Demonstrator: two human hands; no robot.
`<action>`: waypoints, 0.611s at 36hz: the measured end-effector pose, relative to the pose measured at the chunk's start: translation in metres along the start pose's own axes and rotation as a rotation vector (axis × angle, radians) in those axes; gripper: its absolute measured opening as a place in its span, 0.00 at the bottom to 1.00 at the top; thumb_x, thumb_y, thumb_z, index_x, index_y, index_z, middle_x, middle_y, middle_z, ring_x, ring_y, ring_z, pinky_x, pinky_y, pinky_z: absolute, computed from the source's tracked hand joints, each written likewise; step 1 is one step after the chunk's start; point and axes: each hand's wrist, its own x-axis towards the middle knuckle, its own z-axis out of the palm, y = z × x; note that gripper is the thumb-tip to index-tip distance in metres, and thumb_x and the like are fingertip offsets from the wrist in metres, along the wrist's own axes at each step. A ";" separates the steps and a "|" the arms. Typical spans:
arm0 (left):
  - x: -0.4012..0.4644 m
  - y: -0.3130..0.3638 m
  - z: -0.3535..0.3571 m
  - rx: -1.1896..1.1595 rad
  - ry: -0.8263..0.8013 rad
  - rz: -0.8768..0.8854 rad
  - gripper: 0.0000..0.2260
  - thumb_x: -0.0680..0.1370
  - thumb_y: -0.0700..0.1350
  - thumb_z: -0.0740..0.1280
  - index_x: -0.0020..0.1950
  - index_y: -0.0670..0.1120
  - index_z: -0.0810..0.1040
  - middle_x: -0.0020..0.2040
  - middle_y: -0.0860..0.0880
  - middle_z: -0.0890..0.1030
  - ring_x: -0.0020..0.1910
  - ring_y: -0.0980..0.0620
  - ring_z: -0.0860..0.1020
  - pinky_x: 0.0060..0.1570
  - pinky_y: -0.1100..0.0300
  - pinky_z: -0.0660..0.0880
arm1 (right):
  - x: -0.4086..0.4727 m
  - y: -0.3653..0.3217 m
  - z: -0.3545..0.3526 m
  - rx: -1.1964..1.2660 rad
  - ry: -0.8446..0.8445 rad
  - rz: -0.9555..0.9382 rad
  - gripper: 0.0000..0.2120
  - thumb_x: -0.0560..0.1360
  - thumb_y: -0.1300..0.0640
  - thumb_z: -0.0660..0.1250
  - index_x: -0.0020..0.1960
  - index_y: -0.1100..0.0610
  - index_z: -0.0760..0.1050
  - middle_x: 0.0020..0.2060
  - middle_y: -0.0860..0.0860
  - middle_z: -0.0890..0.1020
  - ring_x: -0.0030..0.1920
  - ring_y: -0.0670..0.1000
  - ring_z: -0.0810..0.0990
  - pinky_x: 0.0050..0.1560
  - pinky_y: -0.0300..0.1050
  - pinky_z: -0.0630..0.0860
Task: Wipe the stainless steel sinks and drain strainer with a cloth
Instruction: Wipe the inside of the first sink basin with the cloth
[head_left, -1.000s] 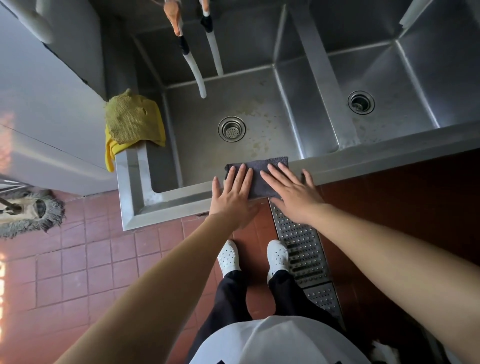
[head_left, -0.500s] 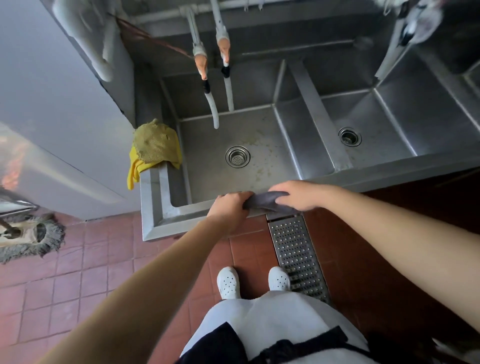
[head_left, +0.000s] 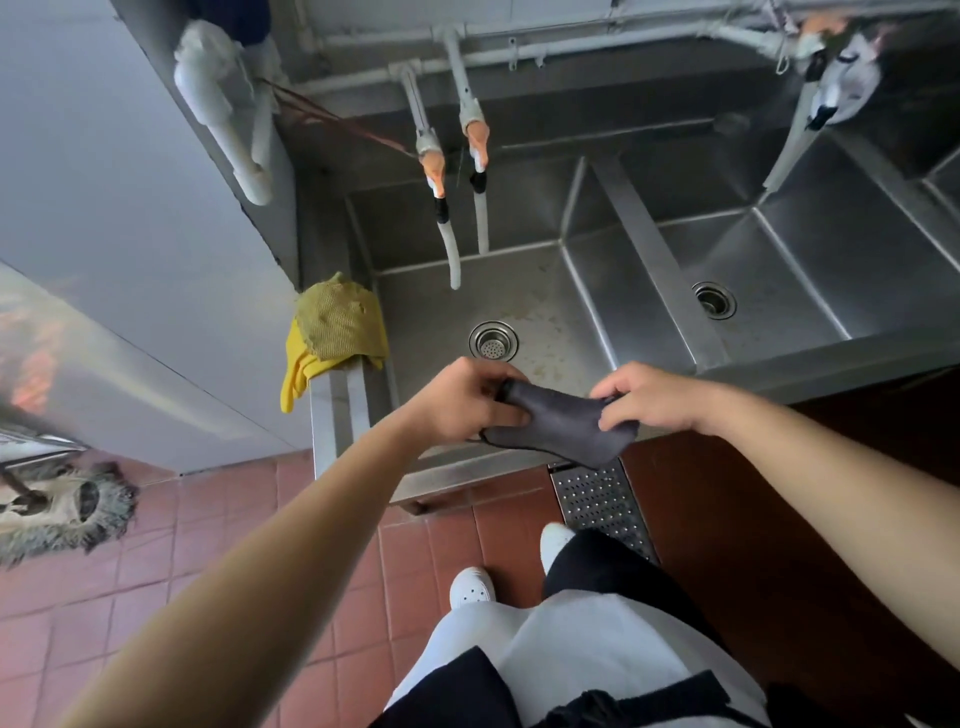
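Held between both hands above the front rim of the left sink: a dark cloth, long axis running left to right and sagging toward the right end. Left hand curled round the left end, thumb over the top; right hand pinching the upper right corner, fingers bent on the fabric. Lay just beyond the left hand, down in the basin floor: the drain strainer, clearly nearer that hand than the right. Further right, past the dividing wall, the right sink with its own drain, closer to the right hand. Judged likely: a forward and downward reach into the stained left basin, no wiping begun there yet.
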 end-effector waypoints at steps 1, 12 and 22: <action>0.003 0.004 -0.003 -0.055 -0.010 -0.001 0.11 0.69 0.35 0.76 0.50 0.41 0.84 0.45 0.40 0.84 0.46 0.45 0.82 0.53 0.44 0.78 | 0.001 -0.005 -0.004 0.013 -0.011 -0.004 0.23 0.60 0.54 0.67 0.46 0.72 0.74 0.34 0.54 0.72 0.38 0.51 0.68 0.44 0.48 0.60; 0.071 -0.018 -0.013 -0.228 0.143 -0.258 0.11 0.71 0.32 0.75 0.53 0.37 0.83 0.49 0.40 0.85 0.47 0.46 0.83 0.59 0.44 0.78 | 0.091 -0.005 -0.011 0.216 -0.058 -0.007 0.13 0.73 0.64 0.74 0.56 0.64 0.80 0.52 0.60 0.85 0.53 0.57 0.84 0.60 0.56 0.77; 0.162 -0.052 -0.004 -0.283 0.259 -0.447 0.18 0.65 0.36 0.78 0.54 0.47 0.83 0.49 0.44 0.85 0.48 0.50 0.81 0.61 0.45 0.77 | 0.197 0.030 -0.080 0.049 -0.149 -0.033 0.06 0.72 0.60 0.74 0.49 0.55 0.83 0.39 0.50 0.83 0.40 0.47 0.77 0.42 0.42 0.70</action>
